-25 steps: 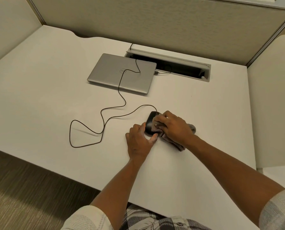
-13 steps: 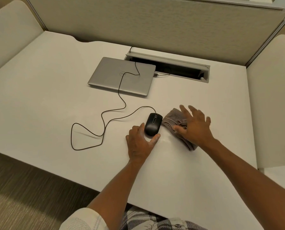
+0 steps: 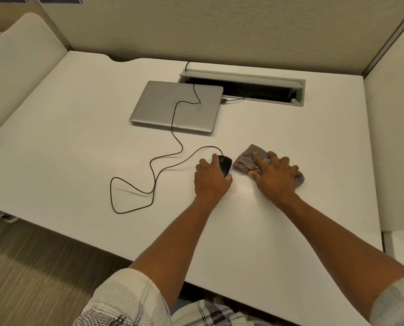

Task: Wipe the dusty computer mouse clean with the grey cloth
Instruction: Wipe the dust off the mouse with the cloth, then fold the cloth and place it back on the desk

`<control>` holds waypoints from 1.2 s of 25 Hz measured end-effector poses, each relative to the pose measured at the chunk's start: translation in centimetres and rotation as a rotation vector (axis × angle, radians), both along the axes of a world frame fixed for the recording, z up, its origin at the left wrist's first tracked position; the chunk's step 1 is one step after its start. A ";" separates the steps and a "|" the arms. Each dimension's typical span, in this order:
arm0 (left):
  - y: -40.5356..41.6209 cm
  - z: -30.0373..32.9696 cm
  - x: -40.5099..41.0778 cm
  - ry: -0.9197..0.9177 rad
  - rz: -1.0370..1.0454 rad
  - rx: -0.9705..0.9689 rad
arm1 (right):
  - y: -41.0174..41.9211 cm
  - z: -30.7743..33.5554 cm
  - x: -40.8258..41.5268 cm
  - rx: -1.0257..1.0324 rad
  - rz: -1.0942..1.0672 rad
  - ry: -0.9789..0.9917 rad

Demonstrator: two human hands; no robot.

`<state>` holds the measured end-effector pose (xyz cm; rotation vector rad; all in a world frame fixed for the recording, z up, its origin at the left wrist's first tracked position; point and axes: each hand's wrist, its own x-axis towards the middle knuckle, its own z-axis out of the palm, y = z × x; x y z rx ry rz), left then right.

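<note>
grey cloth (image 3: 249, 160) lies under the flat, spread right hand (image 3: 275, 176) while the left hand (image 3: 210, 180) grip curls round the mouse (image 3: 225, 165)

Mouse (image 3: 225, 166) beside grey cloth (image 3: 248, 158)

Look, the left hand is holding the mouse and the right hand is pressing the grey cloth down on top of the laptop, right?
Not quite. In the head view, the left hand does hold the mouse, but the right hand presses the grey cloth on the desk beside the mouse. The laptop lies farther back, untouched.
</note>
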<state>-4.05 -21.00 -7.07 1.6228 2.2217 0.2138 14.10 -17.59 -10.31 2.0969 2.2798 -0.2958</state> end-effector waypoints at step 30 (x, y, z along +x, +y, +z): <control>-6.1 -0.5 -5.2 -0.084 -0.286 0.062 | -23.8 4.5 9.5 -0.018 0.151 0.056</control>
